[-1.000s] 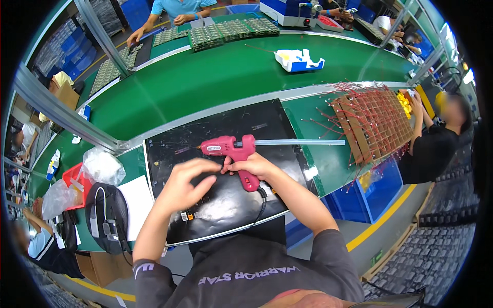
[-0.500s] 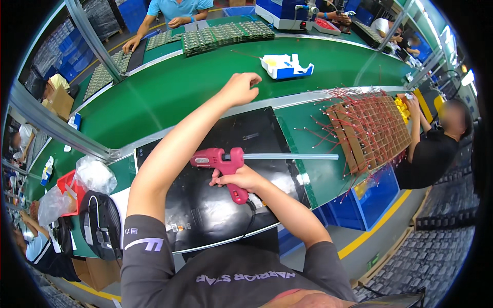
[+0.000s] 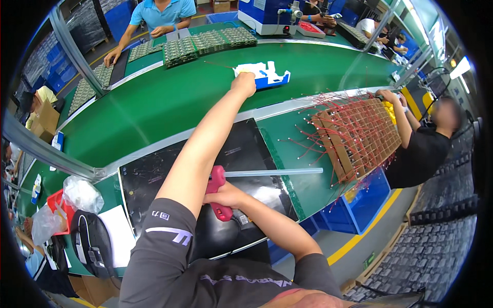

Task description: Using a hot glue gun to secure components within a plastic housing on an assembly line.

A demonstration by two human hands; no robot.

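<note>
Out over the green conveyor belt, my left hand (image 3: pixel 245 84) is closed at the left end of a white and blue plastic housing (image 3: pixel 275 78). Its fingertips are partly hidden against the white part. My right hand (image 3: pixel 229 196) grips the handle of a pink-red hot glue gun (image 3: pixel 221 211), held above a black mat (image 3: pixel 192 172). A long translucent glue stick (image 3: pixel 287 172) sticks out of the gun's back toward the right. My left arm covers the front of the gun, nozzle included.
Right of the mat stands a divided cardboard box (image 3: pixel 354 136) with many red wires poking out; a co-worker (image 3: pixel 418 151) reaches over it. Across the belt, another person (image 3: pixel 162 18) sits by stacked circuit boards (image 3: pixel 210 43). A black bag (image 3: pixel 91 241) lies at left.
My left hand has gone forward to the housing and closed on it. The housing appears farther left, as does the whole view. The glue gun is now partly behind my left arm.
</note>
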